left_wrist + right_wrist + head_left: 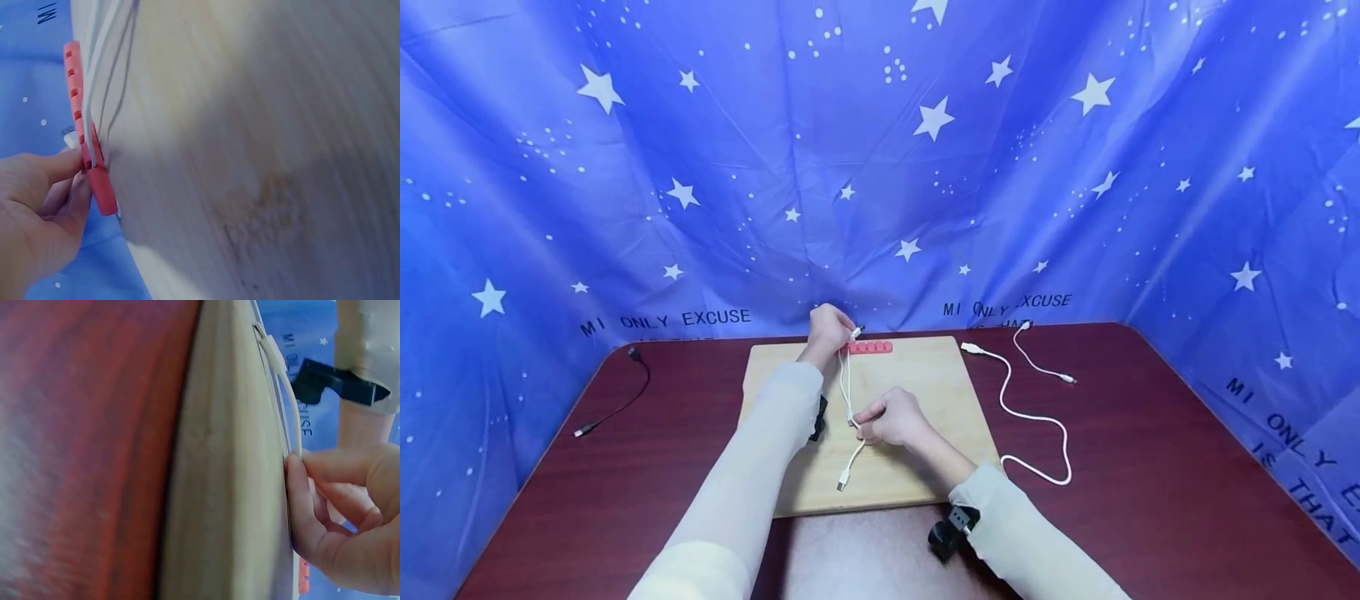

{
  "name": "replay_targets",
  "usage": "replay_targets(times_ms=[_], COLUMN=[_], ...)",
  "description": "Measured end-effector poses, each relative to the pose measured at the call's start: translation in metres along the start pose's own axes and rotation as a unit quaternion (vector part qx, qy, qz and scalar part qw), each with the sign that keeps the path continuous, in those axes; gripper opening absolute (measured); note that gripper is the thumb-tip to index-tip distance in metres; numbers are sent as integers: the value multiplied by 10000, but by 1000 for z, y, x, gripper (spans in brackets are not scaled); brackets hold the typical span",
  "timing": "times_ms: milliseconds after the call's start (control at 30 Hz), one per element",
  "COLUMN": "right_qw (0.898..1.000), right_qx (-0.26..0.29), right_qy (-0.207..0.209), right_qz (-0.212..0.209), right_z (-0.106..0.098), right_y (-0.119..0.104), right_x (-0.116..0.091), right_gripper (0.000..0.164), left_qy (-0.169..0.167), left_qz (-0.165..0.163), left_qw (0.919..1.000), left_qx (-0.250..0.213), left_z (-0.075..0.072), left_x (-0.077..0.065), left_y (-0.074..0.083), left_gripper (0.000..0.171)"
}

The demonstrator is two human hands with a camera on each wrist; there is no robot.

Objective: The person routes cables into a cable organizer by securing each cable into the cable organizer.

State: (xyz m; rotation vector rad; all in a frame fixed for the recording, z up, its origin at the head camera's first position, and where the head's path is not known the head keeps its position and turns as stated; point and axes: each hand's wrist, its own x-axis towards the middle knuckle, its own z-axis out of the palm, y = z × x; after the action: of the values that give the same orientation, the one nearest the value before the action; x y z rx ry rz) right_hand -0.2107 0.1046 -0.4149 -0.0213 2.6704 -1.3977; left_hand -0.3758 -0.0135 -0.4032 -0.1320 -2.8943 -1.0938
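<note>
A red cable holder (871,347), a strip with several slots, lies at the far edge of a wooden board (917,467). My left hand (829,327) is at the holder's left end, fingertips pinching a white cable (90,119) where it meets a slot. A small white connector (70,139) shows just beyond the strip, partly hidden by the fingers. White strands run from there toward me. Lower on the board, my right hand (893,419) pinches the white cable between thumb and index finger, near its USB plug (843,479), which points toward the near edge.
Right of the board, a long white cable (1066,454) curves across the dark red table (1150,500), with a shorter white cable (1036,360) beyond it. A short black cable (625,407) lies on the left. A blue starry curtain (880,167) hangs behind.
</note>
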Motion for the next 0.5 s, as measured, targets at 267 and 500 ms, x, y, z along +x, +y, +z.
replay_targets(times_ms=[267,500], right_qw=[9962,9970], right_qx=[-437,-467], right_qy=[475,375], right_qz=[-577,-496], right_z=[6,0], right_y=[-3,-5], right_x=[-10,-11], right_gripper=[17,24], left_qy=[58,-168], left_qz=[38,281], left_qw=[9989,9955], left_qx=[-465,-884], left_z=[-4,-9], left_x=[-3,-5], left_y=[-7,-16], left_gripper=[28,30])
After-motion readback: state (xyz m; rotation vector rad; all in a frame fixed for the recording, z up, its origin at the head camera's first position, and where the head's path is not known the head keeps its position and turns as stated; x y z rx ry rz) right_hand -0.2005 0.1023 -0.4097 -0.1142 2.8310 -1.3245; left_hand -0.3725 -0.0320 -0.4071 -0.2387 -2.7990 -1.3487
